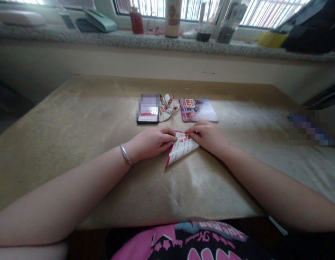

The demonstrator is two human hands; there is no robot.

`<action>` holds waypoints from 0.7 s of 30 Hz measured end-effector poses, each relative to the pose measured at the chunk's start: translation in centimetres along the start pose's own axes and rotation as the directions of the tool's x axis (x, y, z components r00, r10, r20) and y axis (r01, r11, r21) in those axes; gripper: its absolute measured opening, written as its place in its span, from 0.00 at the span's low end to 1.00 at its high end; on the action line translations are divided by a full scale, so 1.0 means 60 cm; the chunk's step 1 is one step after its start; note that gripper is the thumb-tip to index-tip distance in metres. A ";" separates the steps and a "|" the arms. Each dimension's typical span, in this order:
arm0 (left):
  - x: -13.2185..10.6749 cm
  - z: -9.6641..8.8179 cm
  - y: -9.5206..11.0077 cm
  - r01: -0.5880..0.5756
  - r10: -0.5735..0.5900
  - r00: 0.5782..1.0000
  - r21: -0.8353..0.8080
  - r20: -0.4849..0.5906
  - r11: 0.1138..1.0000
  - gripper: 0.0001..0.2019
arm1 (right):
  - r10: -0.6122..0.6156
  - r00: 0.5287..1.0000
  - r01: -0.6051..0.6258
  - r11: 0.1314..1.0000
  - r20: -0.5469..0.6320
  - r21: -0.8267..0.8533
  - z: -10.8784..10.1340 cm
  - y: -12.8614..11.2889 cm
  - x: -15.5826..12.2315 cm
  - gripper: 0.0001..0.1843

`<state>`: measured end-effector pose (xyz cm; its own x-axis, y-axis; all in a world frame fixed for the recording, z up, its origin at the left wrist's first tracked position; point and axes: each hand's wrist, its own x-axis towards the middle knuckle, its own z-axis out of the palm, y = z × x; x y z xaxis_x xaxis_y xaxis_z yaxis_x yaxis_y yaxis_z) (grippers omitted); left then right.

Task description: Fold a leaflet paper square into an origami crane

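A folded piece of printed paper [182, 151], white with a red edge and red marks, lies on the table in a roughly triangular shape. Its long point faces down and to the left. My left hand [156, 141] grips the paper's left upper side, fingers bent and pressed together, with a silver bangle on the wrist. At the upper right corner, my right hand [209, 137] pinches the same paper between thumb and fingers. Parts of the paper's upper edge are hidden under the fingertips.
Beyond my hands lie a phone [148, 108], a crumpled printed paper [167, 108] and a colourful booklet [200, 110]. A blurred bluish item [313, 130] is at the table's right side. The windowsill [146, 41] holds bottles, jars and a yellow object [273, 39].
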<state>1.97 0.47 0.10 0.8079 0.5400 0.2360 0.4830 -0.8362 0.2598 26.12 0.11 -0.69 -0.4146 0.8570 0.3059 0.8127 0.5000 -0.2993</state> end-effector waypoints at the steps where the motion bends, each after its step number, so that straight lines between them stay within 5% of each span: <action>1: 0.000 0.001 0.000 -0.003 0.003 1.000 -0.001 -0.015 1.000 0.15 | 0.000 1.000 0.000 1.000 0.001 -0.007 0.000 -0.001 0.000 0.11; 14: 0.004 0.003 0.003 -0.026 0.035 0.995 0.096 -0.092 0.995 0.12 | -0.030 0.999 0.030 0.999 0.018 -0.019 0.006 0.005 0.009 0.11; 21: 0.001 0.004 0.010 0.073 -0.068 0.996 0.110 -0.049 0.991 0.14 | -0.014 1.000 0.014 1.000 -0.010 0.012 0.004 -0.003 0.008 0.09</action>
<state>2.40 -0.02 0.06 0.7558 0.5993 0.2638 0.5747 -0.8002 0.1715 25.70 0.47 -0.71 -0.4219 0.8486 0.3192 0.8019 0.5136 -0.3054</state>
